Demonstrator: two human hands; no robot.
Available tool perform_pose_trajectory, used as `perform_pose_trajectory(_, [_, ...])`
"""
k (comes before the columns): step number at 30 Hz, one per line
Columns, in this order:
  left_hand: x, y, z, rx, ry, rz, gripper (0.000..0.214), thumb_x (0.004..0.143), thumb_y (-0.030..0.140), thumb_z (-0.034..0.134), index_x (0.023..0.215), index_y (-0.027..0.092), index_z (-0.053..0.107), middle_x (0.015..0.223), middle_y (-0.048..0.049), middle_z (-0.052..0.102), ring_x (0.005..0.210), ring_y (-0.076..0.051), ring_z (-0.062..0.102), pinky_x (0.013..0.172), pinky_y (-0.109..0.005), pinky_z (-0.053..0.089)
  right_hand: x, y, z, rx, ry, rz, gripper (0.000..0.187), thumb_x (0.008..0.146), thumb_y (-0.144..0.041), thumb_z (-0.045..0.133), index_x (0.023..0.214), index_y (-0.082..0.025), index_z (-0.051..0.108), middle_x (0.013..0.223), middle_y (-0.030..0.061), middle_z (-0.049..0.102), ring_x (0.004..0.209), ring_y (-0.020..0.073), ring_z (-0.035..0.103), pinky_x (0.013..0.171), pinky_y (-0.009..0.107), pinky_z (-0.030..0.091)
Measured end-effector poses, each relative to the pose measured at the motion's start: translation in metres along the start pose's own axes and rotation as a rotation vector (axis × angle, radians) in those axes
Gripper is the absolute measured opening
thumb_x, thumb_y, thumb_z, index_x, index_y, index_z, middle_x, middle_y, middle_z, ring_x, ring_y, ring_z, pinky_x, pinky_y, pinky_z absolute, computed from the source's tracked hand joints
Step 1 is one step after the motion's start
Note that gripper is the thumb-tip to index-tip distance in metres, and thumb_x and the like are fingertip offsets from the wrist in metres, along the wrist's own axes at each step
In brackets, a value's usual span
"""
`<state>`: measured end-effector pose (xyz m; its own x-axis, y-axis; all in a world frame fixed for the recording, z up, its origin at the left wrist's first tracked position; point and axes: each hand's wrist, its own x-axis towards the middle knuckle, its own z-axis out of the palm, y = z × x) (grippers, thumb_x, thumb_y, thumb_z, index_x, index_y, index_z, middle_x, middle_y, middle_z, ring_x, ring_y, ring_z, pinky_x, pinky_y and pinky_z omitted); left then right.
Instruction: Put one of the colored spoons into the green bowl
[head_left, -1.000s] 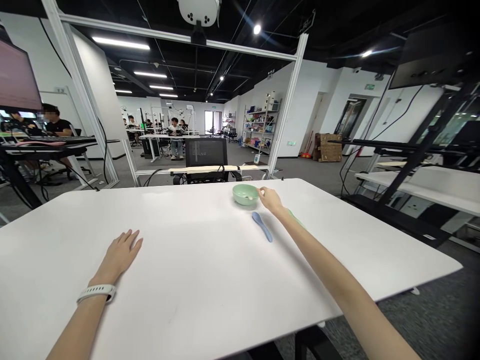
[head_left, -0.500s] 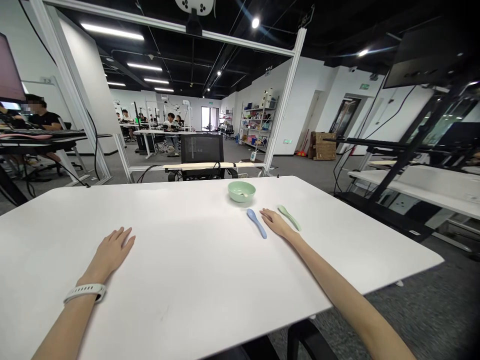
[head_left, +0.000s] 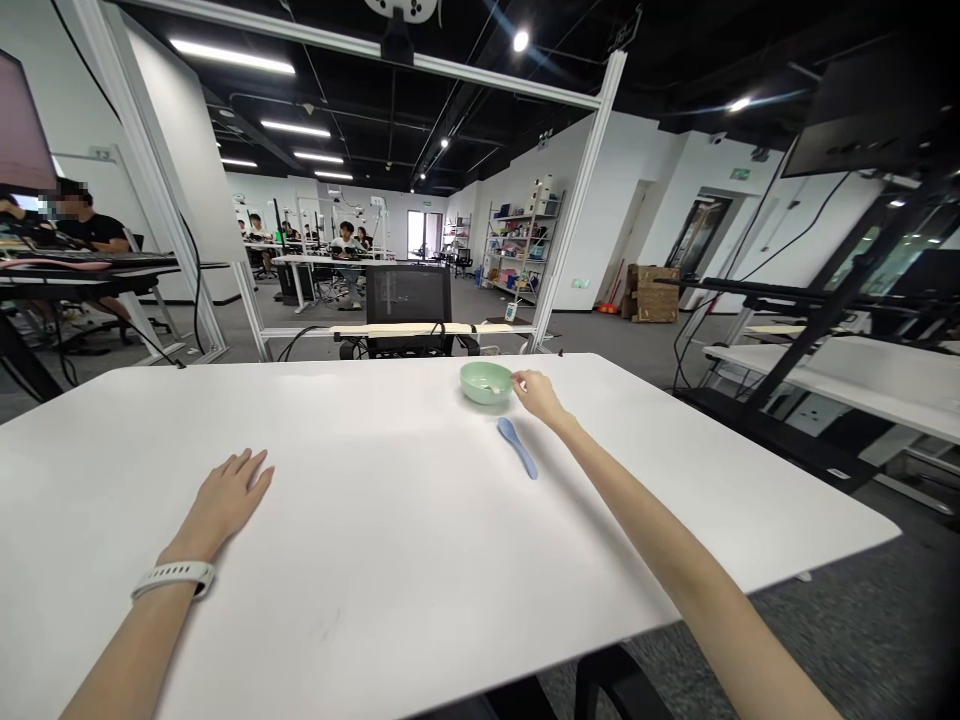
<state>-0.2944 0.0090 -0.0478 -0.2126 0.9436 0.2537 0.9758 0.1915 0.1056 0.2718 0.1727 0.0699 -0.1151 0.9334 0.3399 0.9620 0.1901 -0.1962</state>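
My right hand [head_left: 537,396] reaches far across the white table [head_left: 390,560] to the right rim of a pale green bowl [head_left: 484,382]. Its fingers are pinched together on a small pale piece at the rim that I cannot name. A small white thing lies inside the bowl. A blue spoon [head_left: 517,447] lies on the table just in front of the bowl, left of my right wrist. My left hand [head_left: 225,502] rests flat on the table at the near left with fingers stretched out, a white watch band [head_left: 172,575] on the wrist.
A black chair [head_left: 409,300] stands beyond the table's far edge inside a white frame [head_left: 577,190]. People sit at desks at the far left and in the back. Black stands and another white table [head_left: 840,380] are on the right.
My right hand went from lying flat between the blue and a green spoon up to the bowl's rim and pinched shut. The green spoon no longer shows. My left hand stayed put.
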Motion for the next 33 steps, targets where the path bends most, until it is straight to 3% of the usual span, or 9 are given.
perform_pose_trajectory(3, [-0.002,0.002,-0.001,0.006,0.005,-0.015,0.083,0.093,0.056,0.024,0.152,0.008,0.056,0.164,-0.0192,0.054,0.153,-0.037,0.049,0.127,-0.050,0.038,0.032,-0.031,-0.009,-0.067,-0.101,0.069,0.042,0.103,-0.016,0.046,0.134,-0.014,0.074,0.126,0.0148,0.078,0.126,0.0257,0.066,0.106,0.031,0.039])
perform_pose_trajectory(8, [-0.006,0.007,-0.004,0.010,0.044,0.001,0.074,0.096,0.051,0.028,0.150,0.011,0.059,0.160,-0.0184,0.058,0.150,-0.034,0.052,0.124,-0.051,0.042,0.061,-0.057,-0.001,-0.090,-0.252,0.168,0.022,0.092,-0.012,0.060,0.091,-0.009,0.083,0.096,0.0181,0.081,0.108,0.0299,0.073,0.103,0.037,0.042])
perform_pose_trajectory(10, [-0.007,0.009,-0.004,0.010,0.053,0.000,0.071,0.097,0.049,0.030,0.149,0.012,0.061,0.160,-0.0186,0.059,0.149,-0.034,0.053,0.123,-0.050,0.042,0.064,-0.059,0.004,-0.089,-0.289,0.192,0.018,0.090,-0.011,0.064,0.086,-0.008,0.081,0.090,0.0180,0.080,0.103,0.0296,0.074,0.101,0.038,0.044])
perform_pose_trajectory(13, [-0.009,0.010,-0.004,0.005,0.055,-0.008,0.069,0.098,0.049,0.031,0.149,0.013,0.061,0.161,-0.0180,0.058,0.150,-0.034,0.053,0.123,-0.050,0.042,0.066,-0.060,0.007,-0.074,-0.308,0.199,0.014,0.089,-0.011,0.067,0.092,-0.008,0.081,0.088,0.0155,0.080,0.100,0.0268,0.074,0.096,0.035,0.046])
perform_pose_trajectory(15, [-0.010,0.011,-0.004,-0.002,0.052,-0.010,0.070,0.099,0.049,0.030,0.150,0.013,0.059,0.162,-0.0179,0.057,0.152,-0.034,0.051,0.125,-0.051,0.041,0.066,-0.061,0.005,-0.065,-0.289,0.190,0.018,0.090,-0.014,0.068,0.103,-0.010,0.080,0.099,0.0150,0.081,0.105,0.0259,0.073,0.092,0.031,0.047])
perform_pose_trajectory(18, [-0.011,0.010,-0.003,-0.013,0.045,-0.007,0.071,0.099,0.050,0.029,0.152,0.011,0.057,0.164,-0.0182,0.054,0.154,-0.035,0.048,0.126,-0.052,0.039,0.061,-0.066,-0.001,-0.011,-0.178,0.159,0.027,0.096,-0.020,0.064,0.119,-0.013,0.076,0.114,0.0149,0.079,0.112,0.0253,0.071,0.088,0.028,0.046])
perform_pose_trajectory(23, [-0.011,0.009,-0.002,-0.022,0.030,-0.009,0.072,0.100,0.051,0.027,0.153,0.012,0.055,0.165,-0.0177,0.053,0.155,-0.035,0.046,0.126,-0.053,0.039,0.013,-0.090,0.002,0.260,0.002,0.032,0.024,0.096,-0.018,0.059,0.119,-0.014,0.067,0.085,0.0064,0.078,0.086,0.0214,0.071,0.079,0.027,0.045])
perform_pose_trajectory(29, [-0.010,0.011,-0.005,-0.022,0.013,-0.015,0.074,0.099,0.051,0.026,0.153,0.010,0.055,0.165,-0.0190,0.052,0.155,-0.036,0.046,0.127,-0.052,0.037,-0.084,-0.137,0.041,0.495,-0.086,-0.133,0.018,0.094,-0.014,0.055,0.111,-0.021,0.054,0.070,-0.0036,0.066,0.065,0.0183,0.062,0.068,0.026,0.041])
perform_pose_trajectory(33, [-0.010,0.012,-0.010,-0.018,0.011,-0.009,0.073,0.098,0.050,0.028,0.152,0.010,0.057,0.164,-0.0195,0.053,0.154,-0.036,0.048,0.125,-0.052,0.039,-0.113,-0.157,0.057,0.433,-0.108,-0.185,0.021,0.090,-0.012,0.056,0.108,-0.023,0.052,0.072,-0.0024,0.064,0.071,0.0212,0.062,0.070,0.028,0.038])
